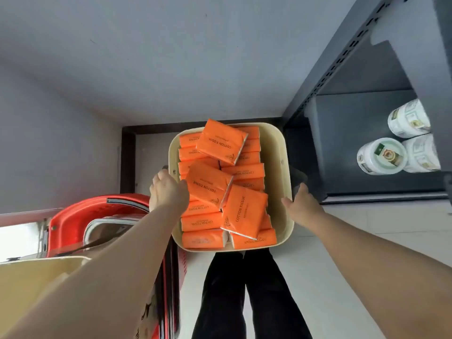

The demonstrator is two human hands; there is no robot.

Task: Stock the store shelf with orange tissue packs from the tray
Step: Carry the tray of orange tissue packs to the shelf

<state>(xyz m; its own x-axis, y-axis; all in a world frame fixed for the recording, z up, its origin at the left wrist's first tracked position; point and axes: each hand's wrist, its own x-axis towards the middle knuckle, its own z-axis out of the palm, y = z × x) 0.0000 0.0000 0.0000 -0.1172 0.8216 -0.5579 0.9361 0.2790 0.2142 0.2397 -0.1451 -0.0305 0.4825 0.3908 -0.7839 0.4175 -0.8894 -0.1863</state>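
Both hands grip the tray point(276, 148) of orange tissue packs point(220, 143), left hand point(168, 192) clamped on its nine-o'clock rim, right hand point(303, 204) clamped at three o'clock

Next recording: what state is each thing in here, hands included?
Cream rectangular plastic tray: full of packs.
Orange tissue packs: all in the tray, rows on edge, three lying loose on top.
Left hand: fingers curled over the tray's left rim.
Right hand: against the tray's right side, grip unclear.
Dark grey metal shelf: holds three white jars, no orange packs.
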